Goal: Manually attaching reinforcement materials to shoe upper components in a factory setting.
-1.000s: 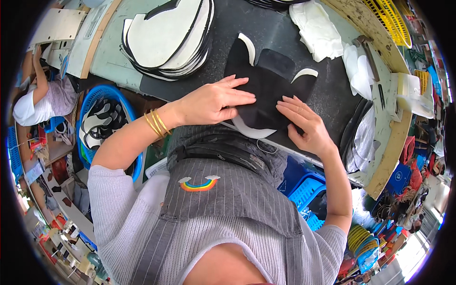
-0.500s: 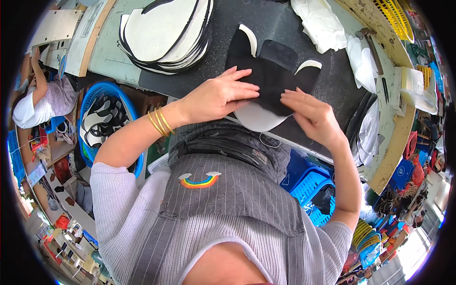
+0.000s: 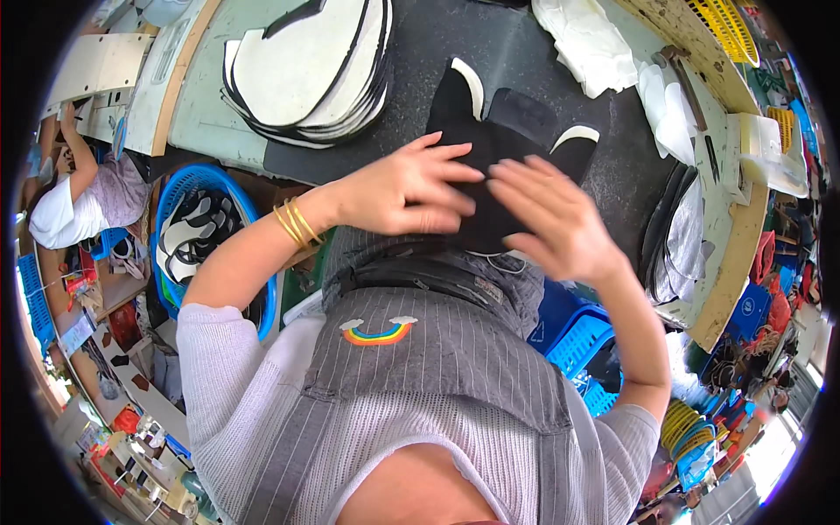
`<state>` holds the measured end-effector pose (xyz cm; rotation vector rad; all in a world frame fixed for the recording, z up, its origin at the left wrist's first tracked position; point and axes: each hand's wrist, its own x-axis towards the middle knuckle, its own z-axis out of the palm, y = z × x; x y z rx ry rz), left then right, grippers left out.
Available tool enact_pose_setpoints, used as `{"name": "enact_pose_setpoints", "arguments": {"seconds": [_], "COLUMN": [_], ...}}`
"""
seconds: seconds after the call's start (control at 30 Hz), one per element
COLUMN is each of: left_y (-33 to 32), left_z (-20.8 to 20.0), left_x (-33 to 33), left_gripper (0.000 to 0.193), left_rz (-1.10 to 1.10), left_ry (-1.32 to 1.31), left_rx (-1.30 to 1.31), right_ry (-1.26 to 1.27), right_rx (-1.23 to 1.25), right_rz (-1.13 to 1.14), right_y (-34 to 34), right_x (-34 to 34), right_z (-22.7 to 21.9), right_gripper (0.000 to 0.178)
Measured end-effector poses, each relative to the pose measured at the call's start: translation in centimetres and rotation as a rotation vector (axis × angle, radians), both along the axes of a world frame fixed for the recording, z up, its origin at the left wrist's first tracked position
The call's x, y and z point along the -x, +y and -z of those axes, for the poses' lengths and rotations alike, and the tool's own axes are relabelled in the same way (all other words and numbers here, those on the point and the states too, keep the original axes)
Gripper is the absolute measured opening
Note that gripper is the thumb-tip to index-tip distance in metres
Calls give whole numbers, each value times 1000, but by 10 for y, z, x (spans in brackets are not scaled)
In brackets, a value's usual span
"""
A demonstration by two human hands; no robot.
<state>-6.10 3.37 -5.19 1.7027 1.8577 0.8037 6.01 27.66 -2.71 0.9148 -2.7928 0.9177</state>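
Basket of blue plastic at the left of the frame holds a loose heap of black and white cut pieces. Below the right forearm, a blue crate shows a dark item inside, too hidden to make out. A yellow basket sits in the upper right corner, its contents out of sight, and yellow and blue baskets are stacked at the lower right. At the right edge of the table is a clear plastic box; I cannot tell what it holds.

In the upper middle of the frame, a black piece with white curved edges lies on the dark mat, reaching down between the hands. The left hand is over its left side, fingers spread wide; the right hand is over its right side, flat, with fingers close together. Both are blurred, so firm contact cannot be told. A stack of white pieces with black rims rests at the upper left
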Motion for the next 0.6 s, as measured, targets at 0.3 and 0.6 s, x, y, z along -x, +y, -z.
{"name": "enact_pose_setpoints", "arguments": {"seconds": [0.3, 0.6], "left_y": [63, 80], "left_z": [-10, -11], "left_x": [99, 102], "left_gripper": [23, 20], "left_rz": [-8, -190], "left_ry": [258, -218], "left_rx": [43, 99], "right_ry": [-77, 36], "right_rx": [-28, -36], "right_rz": [-69, 102], "right_y": [-38, -47], "right_x": [0, 23], "right_z": [26, 43], "right_gripper": [50, 26]}}
